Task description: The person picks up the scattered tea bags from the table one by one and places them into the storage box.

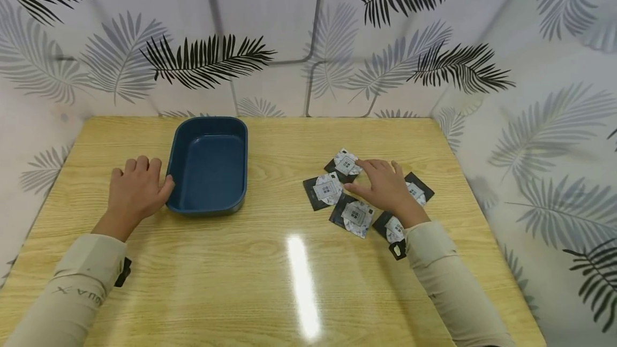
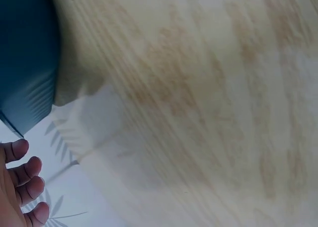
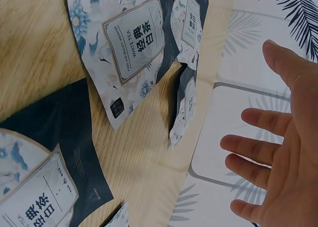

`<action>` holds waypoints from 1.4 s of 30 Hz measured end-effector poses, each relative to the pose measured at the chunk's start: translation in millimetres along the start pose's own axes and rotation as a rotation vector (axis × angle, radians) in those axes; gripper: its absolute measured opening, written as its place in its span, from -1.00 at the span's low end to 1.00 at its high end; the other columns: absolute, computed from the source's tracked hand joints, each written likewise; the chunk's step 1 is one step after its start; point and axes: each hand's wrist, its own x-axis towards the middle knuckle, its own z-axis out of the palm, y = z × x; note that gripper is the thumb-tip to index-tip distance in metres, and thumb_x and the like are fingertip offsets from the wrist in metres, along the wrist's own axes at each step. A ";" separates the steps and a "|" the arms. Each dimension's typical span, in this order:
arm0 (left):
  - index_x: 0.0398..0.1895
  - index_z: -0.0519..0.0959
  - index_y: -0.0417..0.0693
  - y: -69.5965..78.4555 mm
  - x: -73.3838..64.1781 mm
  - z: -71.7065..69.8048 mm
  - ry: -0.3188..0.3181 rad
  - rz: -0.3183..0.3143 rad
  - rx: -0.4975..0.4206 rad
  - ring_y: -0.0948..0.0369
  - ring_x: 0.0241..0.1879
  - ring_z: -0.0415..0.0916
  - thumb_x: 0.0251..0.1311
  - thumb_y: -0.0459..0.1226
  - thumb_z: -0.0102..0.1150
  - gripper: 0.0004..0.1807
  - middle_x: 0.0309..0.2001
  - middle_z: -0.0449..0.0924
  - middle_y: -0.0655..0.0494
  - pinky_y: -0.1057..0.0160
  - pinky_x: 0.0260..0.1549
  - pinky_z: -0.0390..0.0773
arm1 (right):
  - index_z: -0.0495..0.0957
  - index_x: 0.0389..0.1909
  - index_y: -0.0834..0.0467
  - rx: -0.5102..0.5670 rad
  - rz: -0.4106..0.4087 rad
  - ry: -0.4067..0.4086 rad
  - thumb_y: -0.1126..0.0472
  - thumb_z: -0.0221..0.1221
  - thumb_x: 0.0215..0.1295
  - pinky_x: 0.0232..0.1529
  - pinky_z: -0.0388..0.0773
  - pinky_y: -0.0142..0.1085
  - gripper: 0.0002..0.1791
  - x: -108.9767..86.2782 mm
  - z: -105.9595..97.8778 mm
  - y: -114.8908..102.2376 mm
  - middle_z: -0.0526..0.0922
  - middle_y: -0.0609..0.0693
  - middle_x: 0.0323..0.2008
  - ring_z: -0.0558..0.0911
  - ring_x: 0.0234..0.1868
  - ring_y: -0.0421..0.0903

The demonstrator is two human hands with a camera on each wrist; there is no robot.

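Note:
A dark blue rectangular bin (image 1: 214,173) stands on the left part of the table. My left hand (image 1: 137,189) is beside its left side, fingers loosely bent, thumb right at the rim; the left wrist view shows the fingertips (image 2: 31,187) just below a corner of the bin (image 2: 25,53). Several square white tea sachets, dark with blue-and-white floral print, lie on the right. My right hand (image 1: 385,186) hovers over them with spread fingers, holding nothing. Its fingertips overlap the farthest sachet (image 1: 346,165) in the head view. Nearby lie a left sachet (image 1: 324,190) and a nearer one (image 1: 354,216).
Two more sachets, one on the right (image 1: 418,189) and one by the sleeve (image 1: 389,226), are partly hidden by my right arm. The wooden table (image 1: 270,283) ends at a leaf-patterned backdrop (image 1: 284,25) behind and at both sides.

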 end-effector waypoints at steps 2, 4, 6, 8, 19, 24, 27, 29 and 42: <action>-0.12 0.34 -0.35 -0.9 0.3 1.7 -0.022 0.000 -0.001 -0.27 -0.14 0.32 0.43 -0.07 -0.20 -0.57 -0.13 0.37 -0.36 -0.21 -0.28 0.28 | 0.28 0.46 0.09 0.001 0.000 -0.008 -0.35 0.07 0.33 0.45 -0.03 0.31 -0.17 -0.7 -0.1 0.8 0.38 0.17 0.43 0.31 0.47 0.20; -0.10 0.34 -0.34 -1.3 0.3 3.2 -0.036 -0.001 -0.007 -0.27 -0.12 0.31 0.44 -0.08 -0.23 -0.57 -0.11 0.37 -0.36 -0.22 -0.26 0.28 | 0.30 0.45 0.10 0.002 -0.005 -0.020 -0.35 0.05 0.34 0.43 0.05 0.30 -0.18 -1.0 0.0 1.4 0.42 0.17 0.40 0.36 0.44 0.21; -0.13 0.34 -0.33 -1.7 0.1 4.6 -0.042 0.000 -0.014 -0.26 -0.13 0.31 0.45 -0.09 -0.26 -0.59 -0.12 0.37 -0.34 -0.21 -0.25 0.28 | 0.32 0.44 0.11 0.004 -0.011 -0.033 -0.34 0.04 0.36 0.39 0.16 0.28 -0.19 -1.1 0.7 2.4 0.45 0.18 0.38 0.41 0.40 0.23; -0.16 0.34 -0.32 -2.2 -0.5 5.6 -0.041 0.005 -0.020 -0.24 -0.15 0.30 0.44 -0.11 -0.28 -0.62 -0.14 0.36 -0.32 -0.20 -0.26 0.27 | 0.34 0.42 0.12 0.004 -0.018 -0.045 -0.33 0.04 0.37 0.35 0.24 0.28 -0.21 -1.5 1.9 3.6 0.48 0.19 0.35 0.44 0.38 0.25; -0.23 0.35 -0.27 -4.4 -1.7 5.7 -0.071 0.021 -0.030 -0.21 -0.18 0.31 0.47 -0.13 -0.30 -0.64 -0.18 0.37 -0.27 -0.09 -0.32 0.24 | 0.33 0.42 0.15 0.045 0.011 -0.080 -0.26 0.09 0.37 0.18 0.47 0.21 -0.23 -10.5 11.4 10.9 0.47 0.24 0.35 0.52 0.29 0.25; -0.23 0.37 -0.25 -5.1 -1.3 6.5 -0.085 0.015 -0.050 -0.20 -0.18 0.31 0.48 -0.12 -0.33 -0.62 -0.17 0.38 -0.27 -0.10 -0.31 0.24 | 0.37 0.37 0.24 0.186 -0.004 -0.101 -0.09 0.11 0.42 0.12 0.53 0.14 -0.35 -9.8 13.0 15.5 0.57 0.29 0.21 0.60 0.18 0.22; -0.21 0.39 -0.24 -4.6 -0.3 7.2 -0.087 0.011 -0.073 -0.22 -0.14 0.31 0.47 -0.11 -0.35 -0.61 -0.13 0.40 -0.27 -0.14 -0.27 0.26 | 0.42 0.32 0.26 0.260 -0.005 -0.112 -0.01 0.12 0.43 0.13 0.53 0.12 -0.42 -7.7 13.4 20.0 0.61 0.30 0.14 0.62 0.14 0.21; -0.20 0.41 -0.22 -4.7 -0.2 7.3 -0.085 0.008 -0.086 -0.22 -0.13 0.32 0.47 -0.11 -0.36 -0.61 -0.11 0.41 -0.27 -0.16 -0.25 0.26 | 0.45 0.28 0.26 0.291 -0.005 -0.128 0.01 0.13 0.42 0.12 0.54 0.09 -0.46 -3.9 14.0 22.4 0.63 0.28 0.10 0.63 0.11 0.18; -0.25 0.41 -0.18 -5.7 -0.9 9.0 -0.075 0.022 -0.074 -0.18 -0.17 0.31 0.48 -0.13 -0.32 -0.65 -0.12 0.42 -0.25 -0.10 -0.30 0.25 | 0.62 0.00 0.28 0.350 -0.035 -0.251 0.09 0.14 0.43 0.02 0.60 -0.03 -0.65 15.5 10.2 30.9 0.71 0.19 -0.08 0.70 -0.06 0.08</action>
